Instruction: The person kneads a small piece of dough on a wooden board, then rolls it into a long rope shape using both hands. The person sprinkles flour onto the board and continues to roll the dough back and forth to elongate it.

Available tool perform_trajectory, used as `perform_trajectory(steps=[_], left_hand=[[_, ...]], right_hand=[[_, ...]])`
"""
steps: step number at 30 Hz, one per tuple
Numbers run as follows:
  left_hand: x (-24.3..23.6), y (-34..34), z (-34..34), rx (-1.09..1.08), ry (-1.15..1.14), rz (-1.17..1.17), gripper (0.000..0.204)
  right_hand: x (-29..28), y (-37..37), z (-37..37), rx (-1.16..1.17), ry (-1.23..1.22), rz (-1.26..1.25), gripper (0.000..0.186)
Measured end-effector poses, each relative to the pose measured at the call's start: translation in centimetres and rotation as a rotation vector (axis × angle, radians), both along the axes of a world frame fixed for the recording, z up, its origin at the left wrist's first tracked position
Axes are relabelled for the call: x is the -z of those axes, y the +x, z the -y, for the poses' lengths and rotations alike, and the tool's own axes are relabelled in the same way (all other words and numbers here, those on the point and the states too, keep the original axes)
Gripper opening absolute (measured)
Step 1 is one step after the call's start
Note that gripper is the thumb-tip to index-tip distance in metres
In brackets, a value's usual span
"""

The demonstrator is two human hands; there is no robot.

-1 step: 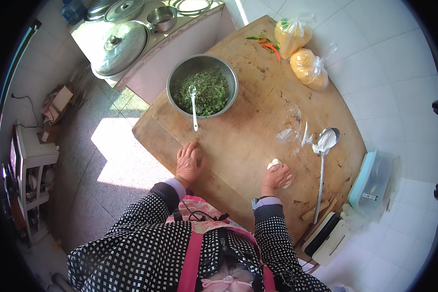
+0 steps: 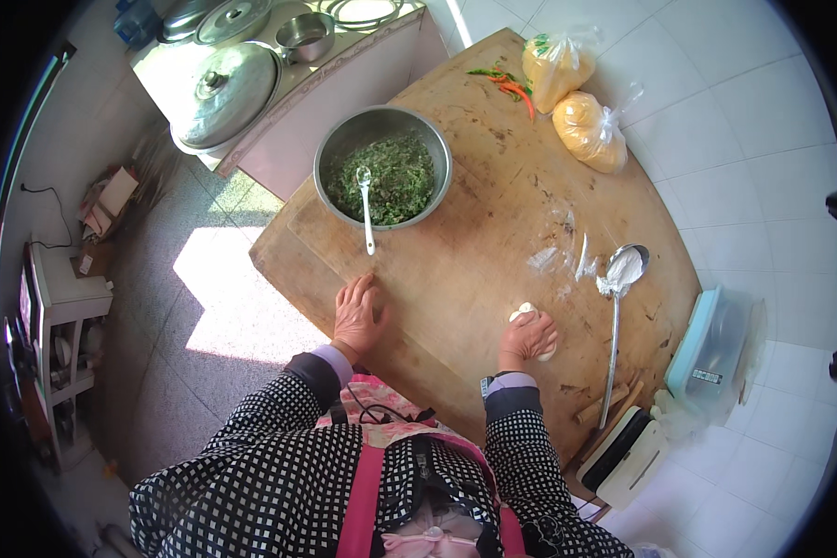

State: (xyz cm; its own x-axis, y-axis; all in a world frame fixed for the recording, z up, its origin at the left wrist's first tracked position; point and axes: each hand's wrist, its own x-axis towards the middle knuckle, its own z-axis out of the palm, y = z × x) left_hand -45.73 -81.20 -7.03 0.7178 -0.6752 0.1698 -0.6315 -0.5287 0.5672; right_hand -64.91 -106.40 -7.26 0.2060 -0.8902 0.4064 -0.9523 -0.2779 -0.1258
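Observation:
My left hand (image 2: 357, 314) rests on the near left part of the wooden board (image 2: 418, 298), fingers stretched out and holding nothing. To its right, my right hand (image 2: 528, 337) is closed over a pale piece of dough (image 2: 524, 310), which lies on the board and shows at the far side and right edge of the hand. The rest of the dough is hidden under my palm and fingers. Beyond my left hand stands a metal bowl (image 2: 324, 197) of chopped green filling (image 2: 402, 177). A white spoon (image 2: 367, 216) leans in it, its handle over the near rim.
Right of my right hand lies a long-handled ladle (image 2: 615, 335) heaped with white flour (image 2: 620, 270). Red and green chillies (image 2: 515, 87) and two bags of yellow meal (image 2: 589, 130) sit at the far edge. A blue-rimmed plastic box (image 2: 702, 349) is at right; a lidded pot (image 2: 223, 93) stands far left.

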Motion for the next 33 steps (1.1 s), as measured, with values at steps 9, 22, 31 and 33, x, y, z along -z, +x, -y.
perform_trajectory(steps=[9, 22, 31, 33], left_hand=[[-0.1, 0.1, 0.4, 0.009, 0.043, -0.011, 0.040], [0.6, -0.2, 0.0, 0.012, 0.066, 0.028, 0.035], [1.6, -0.2, 0.2, -0.007, 0.074, 0.079, 0.033], [1.7, -0.3, 0.2, -0.021, 0.081, 0.088, 0.031]], right_hand=[[0.7, 0.7, 7.3, -0.156, 0.035, -0.027, 0.023], [-1.0, 2.4, 14.1, -0.114, 0.419, 0.267, 0.044], [-2.0, -4.2, 4.8, -0.773, 1.246, 0.408, 0.029], [-2.0, -5.3, 8.0, -0.593, 1.319, 0.919, 0.037]])
